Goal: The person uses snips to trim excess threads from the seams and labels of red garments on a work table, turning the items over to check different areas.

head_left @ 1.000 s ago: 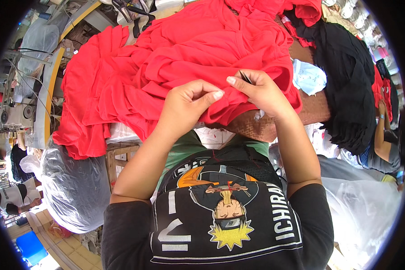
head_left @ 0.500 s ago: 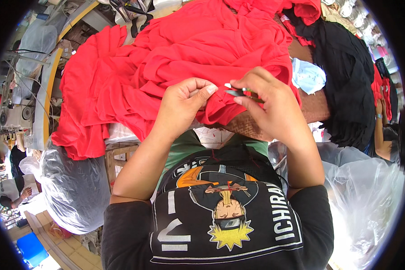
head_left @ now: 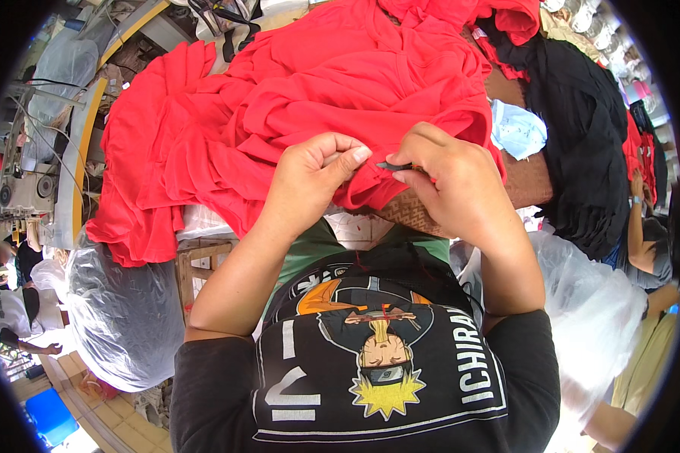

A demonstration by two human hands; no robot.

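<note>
Now the left hand (head_left: 310,177) pinches the red cloth's (head_left: 295,90) hem at the worktop's near edge — snips (head_left: 395,164), gripped in the right hand (head_left: 457,185), point left, tips just beside those fingers.

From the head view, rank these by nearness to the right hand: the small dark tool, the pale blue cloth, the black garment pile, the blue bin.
1. Small dark tool: pinched in the right hand fingers.
2. Pale blue cloth: just beyond the hand, on its right.
3. Black garment pile: farther right, past the cloth.
4. Blue bin: far lower left, on the floor.
</note>
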